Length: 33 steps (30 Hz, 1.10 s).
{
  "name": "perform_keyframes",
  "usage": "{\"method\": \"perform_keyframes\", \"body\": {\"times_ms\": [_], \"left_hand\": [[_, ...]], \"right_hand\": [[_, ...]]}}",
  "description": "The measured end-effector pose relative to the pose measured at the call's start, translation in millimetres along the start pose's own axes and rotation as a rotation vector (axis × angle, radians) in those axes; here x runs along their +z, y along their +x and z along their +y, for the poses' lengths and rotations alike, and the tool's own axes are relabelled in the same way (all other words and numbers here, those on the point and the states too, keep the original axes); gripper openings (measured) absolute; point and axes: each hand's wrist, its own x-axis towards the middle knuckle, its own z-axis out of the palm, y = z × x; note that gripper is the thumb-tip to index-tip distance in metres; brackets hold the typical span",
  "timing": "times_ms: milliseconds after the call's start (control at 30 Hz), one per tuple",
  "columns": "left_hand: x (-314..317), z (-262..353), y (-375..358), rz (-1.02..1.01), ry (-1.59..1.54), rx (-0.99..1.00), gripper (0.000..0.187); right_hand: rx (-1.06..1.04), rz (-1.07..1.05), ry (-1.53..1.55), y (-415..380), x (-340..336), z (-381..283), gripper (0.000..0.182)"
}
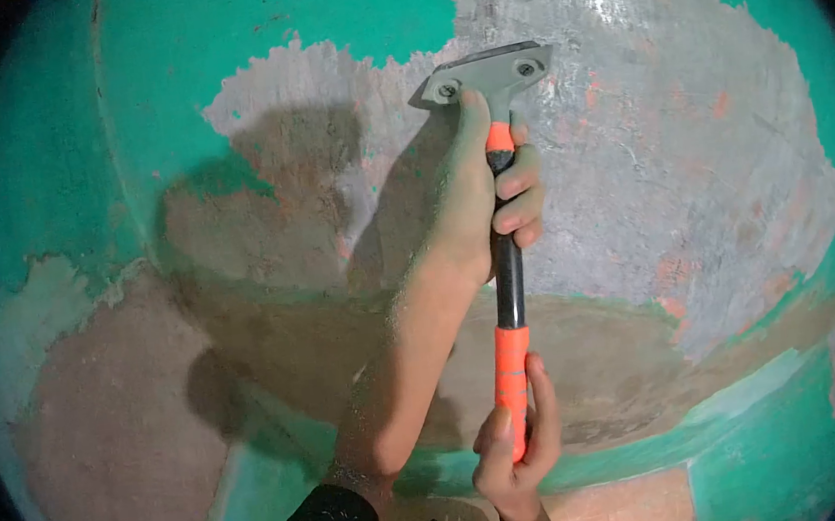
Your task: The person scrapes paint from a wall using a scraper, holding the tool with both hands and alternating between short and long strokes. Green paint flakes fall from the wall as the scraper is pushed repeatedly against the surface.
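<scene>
A long-handled scraper (510,282) is held upright against the wall, its wide grey head (485,75) with two screws at the top. My left hand (491,188) is closed around the black shaft just below the head, the thumb stretched up along the neck. Lower down, my right hand (517,457) grips the orange handle end (514,382) between thumb and fingers. The blade edge lies at or close to the bared grey patch (667,136); exact contact cannot be made out. Dust clings to my left forearm and the black sleeve.
Green paint (244,26) with ragged edges surrounds the bared patch. A brownish ledge or curved band (609,373) runs below it. Another bare brown area (121,420) is at the lower left. Shadows of my arms and the tool fall on the wall.
</scene>
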Motion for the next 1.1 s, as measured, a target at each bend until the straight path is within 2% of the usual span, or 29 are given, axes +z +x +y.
{"method": "perform_keyframes", "body": {"times_ms": [100,167,267,367,433,533,567,667,700,833,933,1033,1100], "left_hand": [[11,5,0,0.032,0.005,0.027,0.049],[19,9,4,0.072,-0.011,0.1,0.045],[21,7,7,0.045,-0.057,0.102,0.044],[21,0,2,0.035,-0.086,0.056,0.043],[23,7,7,0.013,-0.068,0.091,0.047],[20,10,12,-0.025,-0.066,0.115,0.049],[19,10,13,-0.042,-0.07,0.118,0.049],[19,1,1,-0.001,-0.072,0.007,0.049],[20,1,2,0.003,-0.066,0.025,0.05],[30,12,7,0.036,-0.14,0.105,0.041],[18,4,3,-0.07,-0.124,0.041,0.05],[19,5,1,-0.033,-0.117,0.062,0.05],[19,12,6,-0.032,-0.126,0.093,0.049]], "right_hand": [[-0.198,0.021,-0.036,16,-4,-16,0.047],[-0.147,-0.03,-0.042,26,-9,-32,0.046],[-0.1,-0.028,-0.046,24,-19,-34,0.046],[-0.169,0.042,-0.122,26,-21,-34,0.046],[-0.219,0.082,-0.189,34,-23,-41,0.047],[-0.05,0.122,-0.149,40,-23,-62,0.045],[-0.228,0.139,-0.3,43,-23,-45,0.043],[-0.251,-0.034,-0.33,42,-42,-61,0.044],[-0.113,0.01,-0.163,37,-38,-72,0.038],[-0.174,0.0,-0.162,50,-30,-80,0.036],[-0.149,0.018,-0.156,40,-31,-78,0.036],[-0.107,0.001,-0.121,36,-28,-88,0.035],[-0.171,-0.026,-0.151,46,-25,-91,0.035]]}}
